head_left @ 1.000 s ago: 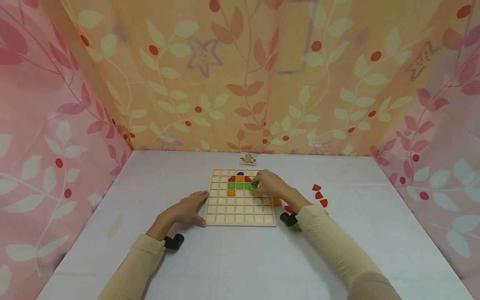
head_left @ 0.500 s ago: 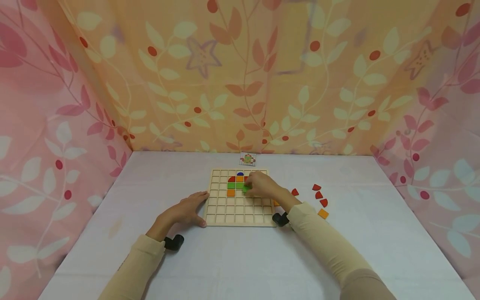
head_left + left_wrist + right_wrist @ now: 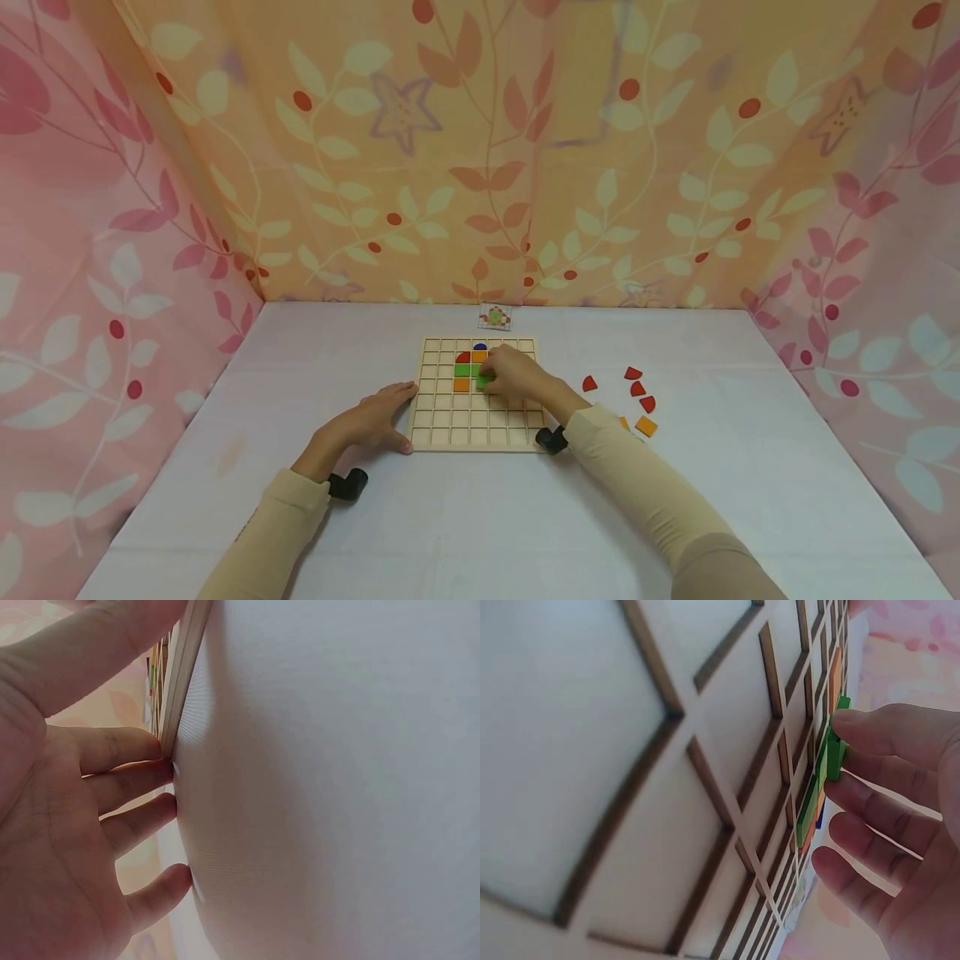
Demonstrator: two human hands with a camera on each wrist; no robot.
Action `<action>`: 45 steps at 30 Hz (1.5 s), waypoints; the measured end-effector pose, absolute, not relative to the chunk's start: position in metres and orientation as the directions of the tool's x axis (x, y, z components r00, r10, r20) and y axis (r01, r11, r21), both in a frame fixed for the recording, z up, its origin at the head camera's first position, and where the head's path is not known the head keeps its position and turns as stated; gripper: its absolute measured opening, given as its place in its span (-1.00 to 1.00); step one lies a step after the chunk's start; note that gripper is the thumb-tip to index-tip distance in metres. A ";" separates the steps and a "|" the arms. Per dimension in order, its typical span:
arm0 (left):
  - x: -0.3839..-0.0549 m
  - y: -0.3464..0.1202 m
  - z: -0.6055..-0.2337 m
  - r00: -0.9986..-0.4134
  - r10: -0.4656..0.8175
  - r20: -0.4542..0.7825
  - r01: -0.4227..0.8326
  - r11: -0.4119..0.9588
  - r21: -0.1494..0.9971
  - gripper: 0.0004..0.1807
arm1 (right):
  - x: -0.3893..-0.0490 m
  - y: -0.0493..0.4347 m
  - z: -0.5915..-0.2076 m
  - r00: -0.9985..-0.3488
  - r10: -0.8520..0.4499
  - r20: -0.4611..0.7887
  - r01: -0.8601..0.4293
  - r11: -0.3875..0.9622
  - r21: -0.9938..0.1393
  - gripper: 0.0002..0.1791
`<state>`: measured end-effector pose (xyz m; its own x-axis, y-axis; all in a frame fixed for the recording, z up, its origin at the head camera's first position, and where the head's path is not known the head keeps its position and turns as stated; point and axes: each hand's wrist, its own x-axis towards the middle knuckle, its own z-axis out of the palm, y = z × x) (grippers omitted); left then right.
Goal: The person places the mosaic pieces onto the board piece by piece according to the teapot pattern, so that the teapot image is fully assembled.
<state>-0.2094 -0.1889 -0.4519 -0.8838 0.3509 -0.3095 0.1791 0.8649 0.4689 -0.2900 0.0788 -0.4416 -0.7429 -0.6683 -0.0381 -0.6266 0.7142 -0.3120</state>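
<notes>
A wooden grid board (image 3: 480, 437) lies on the table. My left hand (image 3: 375, 418) rests at its left side, with thumb by the near corner and fingers spread; the left wrist view has fingertips at the board's edge (image 3: 185, 667). Over the upper middle cells, my right hand (image 3: 519, 372) pinches a green square tile (image 3: 838, 754) between thumb and fingers, close above the grid. Left of it sit a green tile (image 3: 462, 370) and an orange tile (image 3: 461, 385). Above are a red quarter-round piece (image 3: 463, 357), another orange tile (image 3: 479, 357) and a blue half-round piece (image 3: 480, 346).
Beyond the board lies a small pattern card (image 3: 495, 317). Several red quarter-round pieces (image 3: 637, 389) and an orange square (image 3: 646, 427) are scattered on the table to the right. A second orange piece (image 3: 623, 422) is partly covered by the right sleeve.
My right hand has moved left and slightly nearer over the board with the green tile, uncovering more loose pieces at the right. My left hand has stayed in place.
</notes>
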 end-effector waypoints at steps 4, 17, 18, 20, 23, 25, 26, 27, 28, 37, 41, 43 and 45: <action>-0.208 -0.189 -0.451 -0.885 0.350 -0.308 0.179 0.865 0.470 0.12 | -0.289 0.075 -0.443 -0.736 -0.675 -0.038 -0.635 0.710 -0.304 -0.79; -0.208 -0.189 -0.450 -0.885 0.355 -0.302 0.185 0.863 0.471 0.11 | -0.287 0.069 -0.443 -0.764 -0.642 -0.068 -0.603 0.747 -0.280 -0.78; -0.208 -0.189 -0.450 -0.885 0.355 -0.302 0.184 0.862 0.472 0.11 | -0.287 0.069 -0.443 -0.764 -0.641 -0.067 -0.602 0.747 -0.280 -0.79; -0.208 -0.189 -0.449 -0.884 0.354 -0.305 0.182 0.862 0.472 0.12 | -0.286 0.069 -0.444 -0.764 -0.643 -0.063 -0.604 0.746 -0.281 -0.80; -0.208 -0.189 -0.449 -0.883 0.353 -0.308 0.181 0.863 0.472 0.12 | -0.286 0.070 -0.444 -0.758 -0.651 -0.053 -0.612 0.736 -0.289 -0.82; -0.208 -0.189 -0.450 -0.883 0.355 -0.307 0.183 0.863 0.471 0.12 | -0.286 0.071 -0.445 -0.757 -0.652 -0.049 -0.612 0.734 -0.295 -0.82; -0.208 -0.189 -0.450 -0.883 0.355 -0.306 0.184 0.863 0.471 0.12 | -0.286 0.072 -0.445 -0.760 -0.649 -0.049 -0.607 0.734 -0.305 -0.82; -0.208 -0.189 -0.450 -0.883 0.356 -0.304 0.186 0.863 0.470 0.12 | -0.286 0.074 -0.444 -0.763 -0.644 -0.047 -0.600 0.734 -0.317 -0.81; -0.208 -0.189 -0.450 -0.884 0.357 -0.303 0.188 0.863 0.469 0.12 | -0.287 0.076 -0.444 -0.770 -0.636 -0.046 -0.589 0.737 -0.332 -0.81; -0.207 -0.187 -0.448 -0.885 0.350 -0.308 0.183 0.868 0.461 0.11 | -0.291 0.116 -0.432 -0.804 -0.594 -0.008 -0.543 0.740 -0.397 -0.72; -0.207 -0.187 -0.448 -0.882 0.351 -0.314 0.183 0.870 0.458 0.11 | -0.287 0.135 -0.430 -0.823 -0.568 -0.019 -0.516 0.760 -0.394 -0.74; -0.207 -0.187 -0.448 -0.881 0.353 -0.315 0.184 0.869 0.459 0.11 | -0.285 0.144 -0.430 -0.830 -0.557 -0.032 -0.501 0.770 -0.394 -0.74; -0.207 -0.187 -0.448 -0.880 0.356 -0.314 0.185 0.867 0.463 0.11 | -0.282 0.151 -0.431 -0.836 -0.546 -0.047 -0.483 0.775 -0.407 -0.74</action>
<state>-0.2071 -0.1875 -0.4485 -0.8800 0.3561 -0.3144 0.1855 0.8669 0.4627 -0.2824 0.1506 -0.4310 -0.8363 -0.5463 -0.0474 -0.4833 0.7752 -0.4069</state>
